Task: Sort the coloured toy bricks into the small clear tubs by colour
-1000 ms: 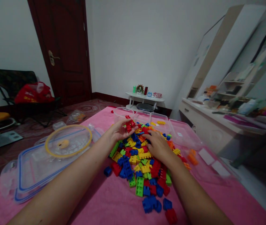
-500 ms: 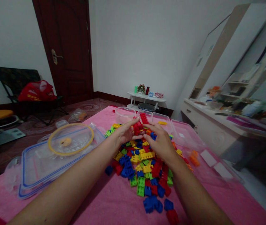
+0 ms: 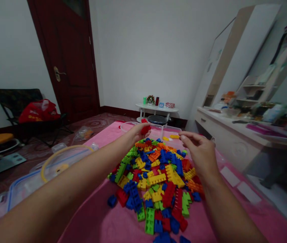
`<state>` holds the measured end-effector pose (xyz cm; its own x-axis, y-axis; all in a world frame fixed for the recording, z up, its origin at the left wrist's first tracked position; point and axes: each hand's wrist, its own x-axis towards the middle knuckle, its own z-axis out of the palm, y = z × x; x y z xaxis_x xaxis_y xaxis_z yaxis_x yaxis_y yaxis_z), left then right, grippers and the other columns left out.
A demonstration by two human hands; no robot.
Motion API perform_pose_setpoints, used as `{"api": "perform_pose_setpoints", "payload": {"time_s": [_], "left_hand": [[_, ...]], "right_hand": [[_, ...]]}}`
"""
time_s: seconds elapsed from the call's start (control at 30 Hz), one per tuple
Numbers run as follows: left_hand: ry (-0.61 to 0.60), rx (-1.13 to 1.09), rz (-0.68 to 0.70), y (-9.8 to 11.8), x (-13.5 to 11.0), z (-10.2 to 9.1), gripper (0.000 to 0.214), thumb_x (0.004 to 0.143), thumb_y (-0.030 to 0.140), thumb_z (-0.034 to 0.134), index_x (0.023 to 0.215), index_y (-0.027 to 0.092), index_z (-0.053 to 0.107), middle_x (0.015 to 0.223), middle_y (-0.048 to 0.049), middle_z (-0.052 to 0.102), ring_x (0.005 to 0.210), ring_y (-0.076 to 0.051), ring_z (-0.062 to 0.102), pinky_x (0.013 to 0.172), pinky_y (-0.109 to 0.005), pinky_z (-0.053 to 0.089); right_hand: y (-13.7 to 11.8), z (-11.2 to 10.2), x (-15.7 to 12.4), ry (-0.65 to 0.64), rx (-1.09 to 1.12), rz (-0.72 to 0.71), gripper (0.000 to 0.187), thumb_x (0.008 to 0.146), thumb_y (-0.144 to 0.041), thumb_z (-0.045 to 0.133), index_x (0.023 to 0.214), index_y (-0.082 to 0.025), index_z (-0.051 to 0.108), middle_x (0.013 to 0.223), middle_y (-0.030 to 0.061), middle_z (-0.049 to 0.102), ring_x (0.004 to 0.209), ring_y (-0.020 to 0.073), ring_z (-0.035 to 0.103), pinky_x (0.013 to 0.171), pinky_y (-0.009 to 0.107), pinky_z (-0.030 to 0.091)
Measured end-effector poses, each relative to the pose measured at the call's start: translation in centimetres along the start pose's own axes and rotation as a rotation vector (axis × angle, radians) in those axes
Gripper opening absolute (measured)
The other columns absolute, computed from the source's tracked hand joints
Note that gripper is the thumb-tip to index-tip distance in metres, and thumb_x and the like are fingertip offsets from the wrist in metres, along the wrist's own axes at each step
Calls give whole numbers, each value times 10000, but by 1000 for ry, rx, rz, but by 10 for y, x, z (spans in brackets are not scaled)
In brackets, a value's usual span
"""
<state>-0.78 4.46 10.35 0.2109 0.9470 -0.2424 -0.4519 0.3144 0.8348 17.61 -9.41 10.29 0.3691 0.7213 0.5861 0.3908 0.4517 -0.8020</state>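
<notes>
My left hand (image 3: 137, 133) is closed around red toy building bricks (image 3: 145, 129), held up over the far left side of a heaped pile of bricks (image 3: 156, 179). How many it holds is partly hidden by the fingers. My right hand (image 3: 201, 147) hovers at the pile's far right, thumb and forefinger drawn together in a pinch. Whether anything lies between those fingertips cannot be made out. Just left of them a yellow brick (image 3: 174, 136) shows by a clear plastic container (image 3: 171, 128); touching or apart is unclear. The pile mixes blue, red, yellow, green and orange pieces.
A pink cloth (image 3: 93, 216) covers the table. Clear lids, one with a yellow rim (image 3: 47, 162) and one edged blue (image 3: 11, 189), lie at left. Behind stand a small white table (image 3: 156, 108) and a door (image 3: 67, 57); a white dresser (image 3: 214, 126) is at right.
My hands have come apart: the right moved right, away from the red bricks, while the left keeps hold of them. The view has shifted, showing more of the pile.
</notes>
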Motion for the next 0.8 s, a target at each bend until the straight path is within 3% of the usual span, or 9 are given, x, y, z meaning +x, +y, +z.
{"api": "perform_pose_setpoints", "payload": {"time_s": [0.13,0.27,0.43,0.8], "left_hand": [[85,181,25,4,49,16,100,741,95,678,762,119,583,506,0,578,431,-84,542,463,-185,500],[138,275,92,-2,80,23,198,692,78,722,820,120,577,526,2,587,452,-97,556,538,-240,525],[156,336,164,-15,95,29,318,652,58,752,885,140,552,613,2,617,520,-100,587,619,-276,547],[172,442,147,-33,116,32,400,634,99,776,937,168,524,596,15,580,523,-116,587,561,-276,545]], "right_hand": [[3,-2,2,5,24,-1,199,728,-321,660,843,-176,734,855,64,717,793,202,641,689,332,504],[4,-8,4,26,57,29,194,723,-313,670,842,-173,733,836,59,712,754,183,626,621,292,495],[4,-12,7,61,57,56,194,724,-307,671,847,-170,734,742,41,691,665,151,593,568,263,474],[8,-7,6,35,65,74,174,720,-283,666,832,-165,729,742,46,697,692,161,618,587,271,478]]}}
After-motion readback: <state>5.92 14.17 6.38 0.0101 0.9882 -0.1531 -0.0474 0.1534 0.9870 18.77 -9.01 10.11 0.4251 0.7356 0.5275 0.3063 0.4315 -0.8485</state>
